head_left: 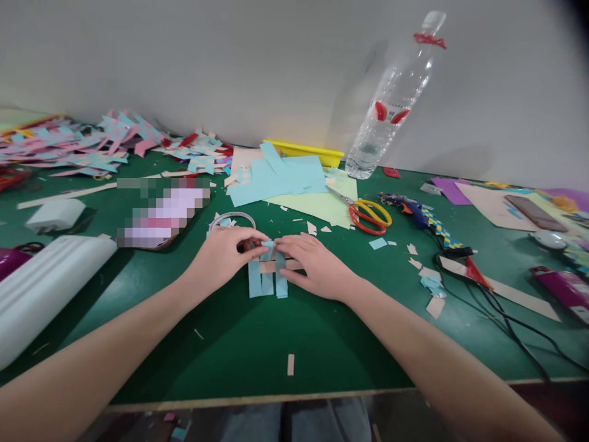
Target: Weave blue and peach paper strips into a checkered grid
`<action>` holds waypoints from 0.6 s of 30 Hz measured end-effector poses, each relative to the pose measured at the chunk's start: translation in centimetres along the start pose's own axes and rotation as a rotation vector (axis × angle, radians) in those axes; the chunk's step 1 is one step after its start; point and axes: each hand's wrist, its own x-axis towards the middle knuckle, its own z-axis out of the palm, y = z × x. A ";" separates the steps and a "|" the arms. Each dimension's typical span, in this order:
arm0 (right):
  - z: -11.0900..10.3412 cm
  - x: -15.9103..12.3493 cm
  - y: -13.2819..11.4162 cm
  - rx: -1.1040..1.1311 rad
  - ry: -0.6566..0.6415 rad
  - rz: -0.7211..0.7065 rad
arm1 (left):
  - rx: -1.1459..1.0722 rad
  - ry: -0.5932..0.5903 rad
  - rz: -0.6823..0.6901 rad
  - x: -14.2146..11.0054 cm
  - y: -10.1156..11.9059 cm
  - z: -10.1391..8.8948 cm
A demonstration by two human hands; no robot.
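Note:
In the head view, several light blue paper strips (267, 285) are woven upright across a pale pink paper strip (268, 267) on the table. My left hand (225, 248) is closed, thumb and forefinger pinching the top of a blue strip. My right hand (317, 264) lies flat across the right part of the weave, fingers stretched out and fingertips touching the blue strips. Both hands cover parts of the pink strip. A roll of tape (235, 216) sits just behind my left hand.
Behind the hands lie light blue sheets (285, 178), scissors (368, 215) and a yellow tray (304, 150). A water bottle (391, 104) stands at the back. To the left are a phone (165, 212) and white charger (57, 215); to the right, a glue gun (411, 212) with cables.

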 end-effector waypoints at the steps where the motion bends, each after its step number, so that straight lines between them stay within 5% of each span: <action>1: 0.0 0.0 0.0 0.001 -0.002 0.001 | 0.014 0.002 0.006 0.0 0.0 0.0; 18: 0.0 -0.1 0.0 0.004 -0.003 0.006 | 0.054 -0.058 0.047 0.0 -0.9 0.3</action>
